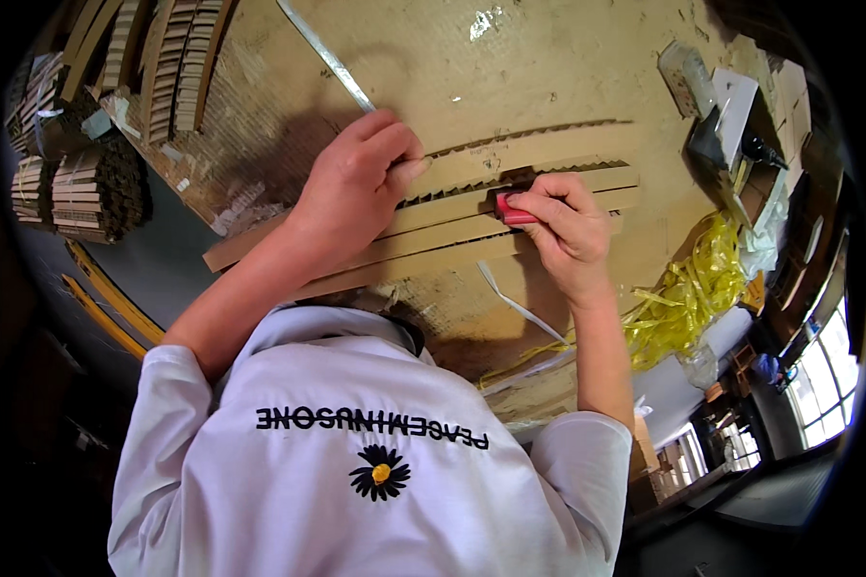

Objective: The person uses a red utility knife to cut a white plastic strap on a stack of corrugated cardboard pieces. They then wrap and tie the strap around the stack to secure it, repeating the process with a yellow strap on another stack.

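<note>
My left hand (356,183) presses flat on a long metal ruler (327,60) that runs up and to the left across the cardboard-covered bench (548,67). Its fingertips rest on long corrugated cardboard strips (548,159) lying side by side. My right hand (568,226) grips a small red cutter (512,213), whose tip sits on the strips just right of my left thumb. The blade itself is hidden by my fingers. My white shirt fills the lower part of the view.
Stacks of cut cardboard strips (96,192) sit at the left, with more (178,58) at the top left. A tangle of yellow plastic strapping (693,288) lies at the right edge. Tools and boxes (717,135) crowd the upper right. A white paper sliver (515,303) lies near my right wrist.
</note>
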A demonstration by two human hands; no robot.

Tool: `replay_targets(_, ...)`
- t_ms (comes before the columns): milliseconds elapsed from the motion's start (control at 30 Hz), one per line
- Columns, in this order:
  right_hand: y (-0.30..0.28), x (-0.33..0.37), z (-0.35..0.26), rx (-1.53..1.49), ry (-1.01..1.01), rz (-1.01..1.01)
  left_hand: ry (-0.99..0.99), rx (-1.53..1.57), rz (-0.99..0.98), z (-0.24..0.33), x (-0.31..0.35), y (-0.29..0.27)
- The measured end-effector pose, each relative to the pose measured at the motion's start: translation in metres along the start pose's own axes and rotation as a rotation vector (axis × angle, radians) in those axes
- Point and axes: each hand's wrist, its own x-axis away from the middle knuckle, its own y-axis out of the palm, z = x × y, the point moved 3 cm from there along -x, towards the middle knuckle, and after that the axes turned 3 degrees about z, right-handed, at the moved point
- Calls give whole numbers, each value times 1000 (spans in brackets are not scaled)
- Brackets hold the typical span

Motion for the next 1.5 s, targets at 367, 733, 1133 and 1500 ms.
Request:
replay_targets(367, -3, -3, 2, 27, 2, 0, 216, -161, 101, 52, -18, -78)
replay_targets(733, -5, -2, -3, 31, 1, -23, 359, -158, 161, 63, -24, -87)
replay_targets(1133, 0, 0, 4, 32, -9, 16, 500, -587, 439, 60, -47, -116)
replay_targets(1500, -13, 6, 15, -288, 184, 189, 148, -164, -42, 0, 17, 31)
